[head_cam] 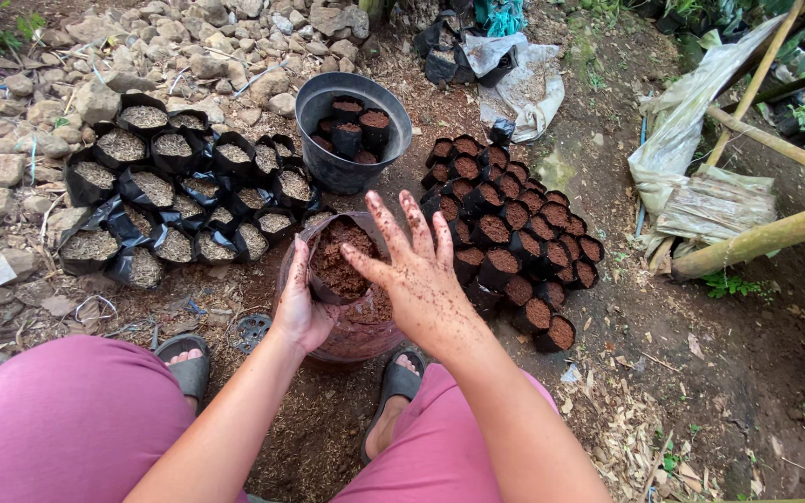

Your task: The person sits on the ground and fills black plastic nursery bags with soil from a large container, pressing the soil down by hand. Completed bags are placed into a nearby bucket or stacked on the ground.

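Here's the clear plastic bag [351, 321] of reddish-brown potting mix, sitting on the ground between the person's feet, mouth open. Left hand [298, 312] is wrapped around the near rim, holding the mouth open. Right hand [419, 275] hovers just above the fill, fingers spread wide, empty and speckled with soil. My read: keeping that rim taut and upright makes scooping cleaner, with less spill. Just beyond the right hand sits a cluster of small black grow bags [512, 244], filled dark. Beyond both hands stands a grey bucket [351, 126] holding a few more. Past the left hand, larger black bags [174, 196] with paler fill, near loose stones [188, 47].
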